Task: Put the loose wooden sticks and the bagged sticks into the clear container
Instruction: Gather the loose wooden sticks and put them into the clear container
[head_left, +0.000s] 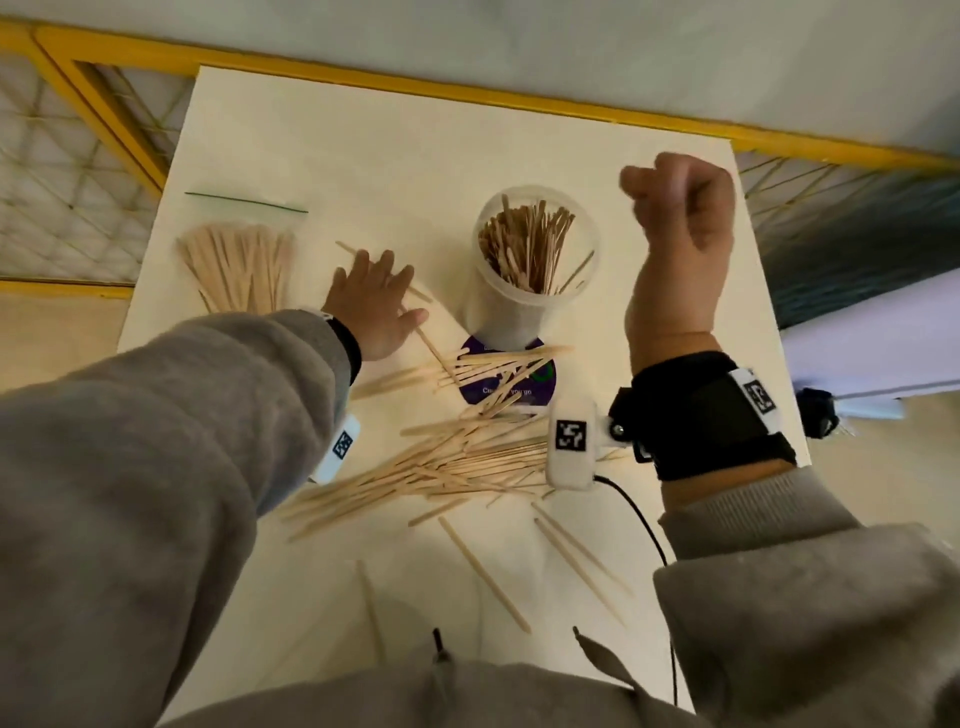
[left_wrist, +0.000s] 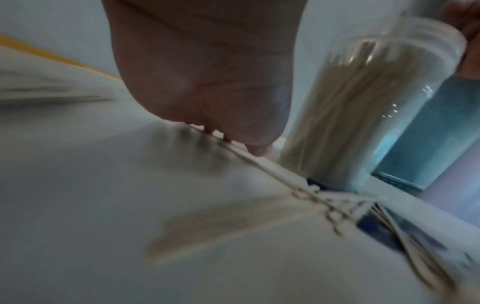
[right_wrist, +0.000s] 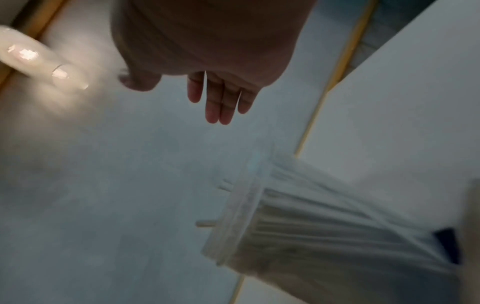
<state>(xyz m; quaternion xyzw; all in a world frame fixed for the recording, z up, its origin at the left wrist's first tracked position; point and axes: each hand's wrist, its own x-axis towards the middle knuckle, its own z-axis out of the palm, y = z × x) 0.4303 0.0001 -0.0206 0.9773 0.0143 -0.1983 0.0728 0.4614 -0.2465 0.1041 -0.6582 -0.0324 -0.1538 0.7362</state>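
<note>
**Sticks on the table, container half filled**

A round purple label (head_left: 511, 387) lies under the clear container (head_left: 535, 270); only "you go" reads on it, the rest being covered by sticks. Square black-and-white code tags (head_left: 571, 435) sit on both wrist bands.

The table (head_left: 395, 145) is pale cream, bordered by a yellow rail (head_left: 467, 96) with netted panels at the sides. The container stands upright mid-table, packed with sticks on end. The loose wooden sticks (head_left: 457, 457) lie scattered just in front of it, some across the label. The bagged sticks (head_left: 239, 265) rest at the far left, the bag's green seal beyond them.

The left hand (head_left: 374, 306) lies flat, fingers spread, on a few sticks between bag and container. The left wrist view adds that its fingertips (left_wrist: 258, 151) press on one stick. The right hand (head_left: 678, 218) hangs raised right of the container; from the head it seems loosely bent, while the right wrist view shows its fingers (right_wrist: 221, 102) straight, together, holding nothing, and a blurred lit tube (right_wrist: 31, 57) overhead.
</note>
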